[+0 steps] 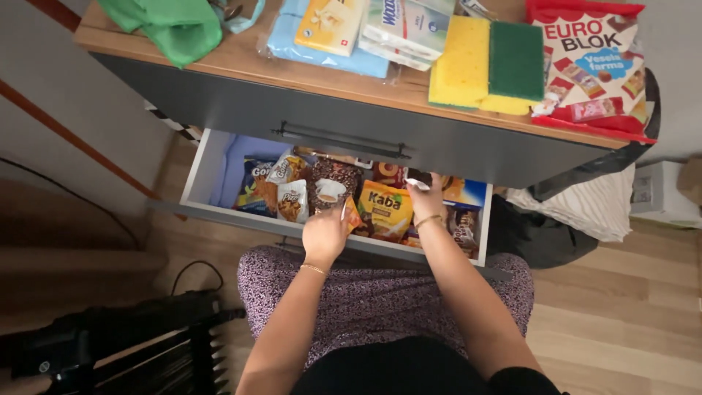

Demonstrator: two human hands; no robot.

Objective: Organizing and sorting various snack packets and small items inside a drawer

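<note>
Within the open drawer [212, 164], front half: a dark coffee-bean-printed pouch [333, 183] and a yellow cocoa-drink packet [385, 208] are being handled.

Coffee pouch, position: stood or leaned among other packets near the middle of the drawer, just behind the left hand [324, 235].
Coffee pouch, handling: judged light to moderate, flexible film, likely slippery; contents would shift when tilted. Best taken at the upper edge or by both side seams.
Coffee pouch, axis: long axis runs front to back in this view, top edge pointing toward the drawer's rear; exact tilt cannot be told.
Yellow packet, position: between the two hands, touching neighbouring packets on both sides.
Yellow packet, handling: judged soft-sided, light, crushable; a grip across the upper corners is suggested.
Yellow packet, axis: upright print faces the camera, long axis roughly front to back.
Left hand: fingers curled together over the front rim, closed on the edge of a small orange packet [352, 214]; the exact pinch is hidden.
Right hand [428, 199]: fingers bent and pressed onto a small white-and-dark item [418, 181] at the drawer's rear.
Drawer, other contents: blue snack bag [256, 186], white snack bag [294, 201].
Cabinet top [241, 55]: green cloth [175, 25], yellow and green sponges [486, 62], red sweets bag [592, 66].
</note>
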